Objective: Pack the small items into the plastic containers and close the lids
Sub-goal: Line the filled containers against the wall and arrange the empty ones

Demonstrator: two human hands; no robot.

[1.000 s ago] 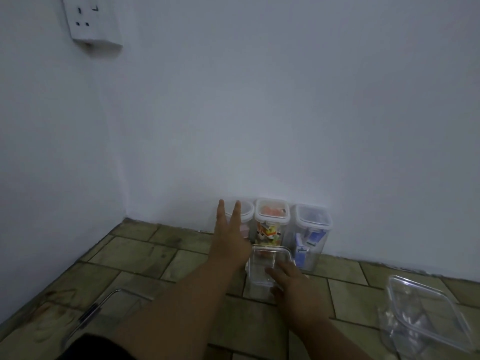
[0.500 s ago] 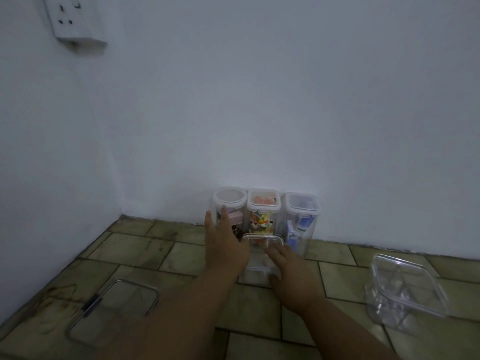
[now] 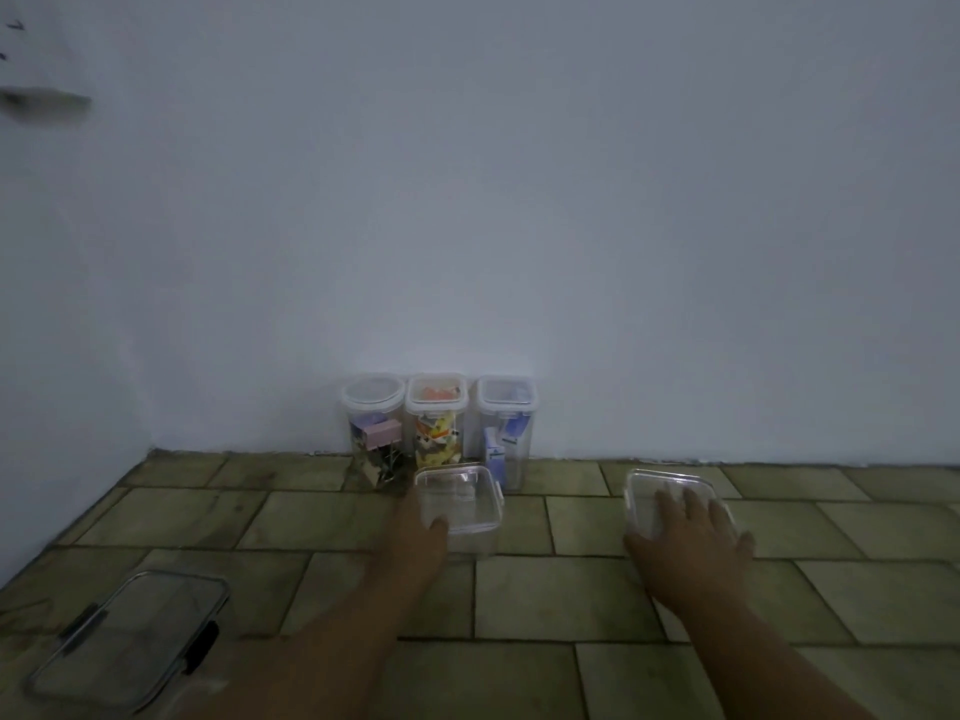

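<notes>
- Nearest, at the left, a dark-clipped flat lid [image 3: 130, 644] lies on the tiled floor [image 3: 561, 600], well apart from both hands.
- The left hand [image 3: 415, 543] rests against the near side of a small clear container [image 3: 460, 504]; fingers loose, its grip not closed on it.
- The right hand [image 3: 693, 545] lies spread and flat on a clear lidded box [image 3: 675, 498], fingers apart, pressing rather than clasping.
- Against the wall stand three tall containers [image 3: 439, 423], already filled and lidded.
- Judged step: gathering the last boxes. Next, the small container probably wants a firmer hold and a check that its lid is seated.
</notes>
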